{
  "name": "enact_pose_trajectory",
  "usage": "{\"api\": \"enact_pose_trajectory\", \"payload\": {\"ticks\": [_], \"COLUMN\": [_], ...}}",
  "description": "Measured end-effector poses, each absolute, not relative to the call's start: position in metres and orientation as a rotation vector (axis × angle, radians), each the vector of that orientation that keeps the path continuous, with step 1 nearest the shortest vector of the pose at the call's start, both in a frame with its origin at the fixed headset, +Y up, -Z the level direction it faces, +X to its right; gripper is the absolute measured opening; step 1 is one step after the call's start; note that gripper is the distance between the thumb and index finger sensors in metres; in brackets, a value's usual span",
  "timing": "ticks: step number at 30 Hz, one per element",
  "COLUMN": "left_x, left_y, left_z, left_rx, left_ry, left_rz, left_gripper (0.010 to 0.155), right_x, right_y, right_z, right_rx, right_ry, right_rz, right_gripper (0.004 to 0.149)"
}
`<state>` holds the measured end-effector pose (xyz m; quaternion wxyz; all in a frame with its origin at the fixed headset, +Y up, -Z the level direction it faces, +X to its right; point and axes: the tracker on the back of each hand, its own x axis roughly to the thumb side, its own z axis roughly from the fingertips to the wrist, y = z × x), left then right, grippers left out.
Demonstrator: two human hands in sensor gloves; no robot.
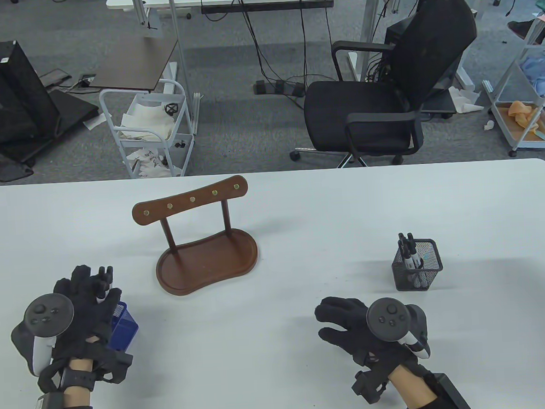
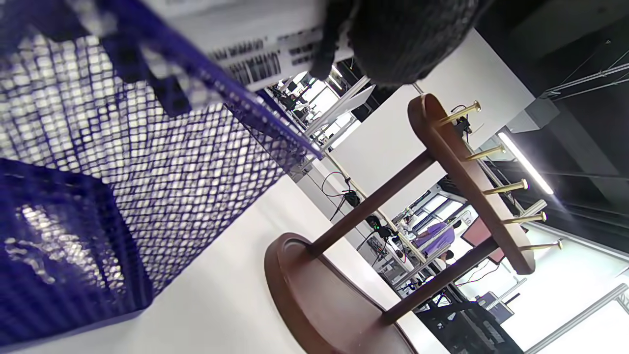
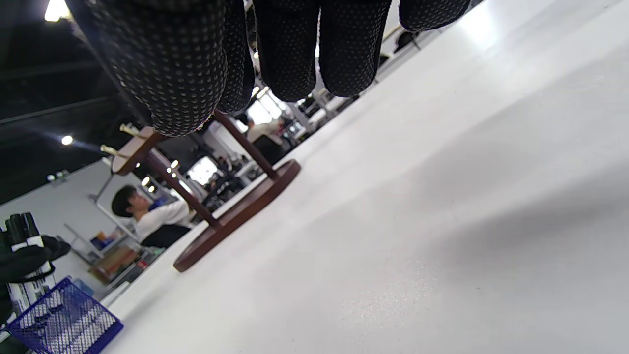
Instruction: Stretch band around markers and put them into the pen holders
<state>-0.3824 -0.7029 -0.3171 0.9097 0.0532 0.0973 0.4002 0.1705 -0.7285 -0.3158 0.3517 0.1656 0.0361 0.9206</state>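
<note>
Between the two hands stands a brown wooden rack (image 1: pixel 201 246) with five brass pegs along its top bar, set on an oval tray base in the middle of the white table (image 1: pixel 301 221). Over on the left, the left hand (image 1: pixel 82 308) grips a bundle of markers (image 1: pixel 103 282), their black caps poking up above the fingers, right over the blue mesh pen holder (image 1: pixel 123 327), which sits near the table's left edge. From the left wrist view the white barrels sit at the blue rim; a band cannot be made out. On the right, a black mesh pen holder (image 1: pixel 417 265) already carries several markers. The right hand (image 1: pixel 354 329) hovers just in front of it, fingers loosely hanging, holding nothing. Bare tabletop lies between this hand and the rack.
</note>
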Motion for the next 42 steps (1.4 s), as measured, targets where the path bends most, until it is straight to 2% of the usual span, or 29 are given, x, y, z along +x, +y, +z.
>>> {"api": "enact_pose_trajectory", "payload": {"ticks": [14,16,18,21,30,35,42], "left_x": [-0.38,-0.381,-0.379,-0.376,-0.362,-0.339,-0.272], "left_y": [-0.707,-0.707,-0.705,-0.704,-0.691,-0.672,-0.659], "left_z": [-0.32,-0.322,-0.321,-0.322,-0.319,-0.316,-0.313], "left_rx": [0.039,0.017,0.006,-0.021,-0.015,0.0,-0.01], "left_ry": [0.296,0.259,0.249,0.212,0.15,0.055,-0.142], "left_rz": [0.753,0.732,0.727,0.693,0.651,0.632,0.526], "left_gripper": [0.045,0.054,0.073,0.085,0.092,0.093,0.09], "right_x": [0.171,0.171,0.171,0.171,0.171,0.17,0.169], "right_y": [-0.728,-0.728,-0.728,-0.728,-0.728,-0.728,-0.728], "right_z": [-0.316,-0.316,-0.316,-0.316,-0.316,-0.315,-0.315], "right_rx": [0.435,0.437,0.439,0.441,0.441,0.443,0.444], "right_ry": [0.096,0.096,0.095,0.095,0.105,0.112,0.122], "right_rz": [2.381,2.378,2.378,2.378,2.38,2.385,2.389], "right_gripper": [0.049,0.05,0.05,0.051,0.051,0.051,0.052]}}
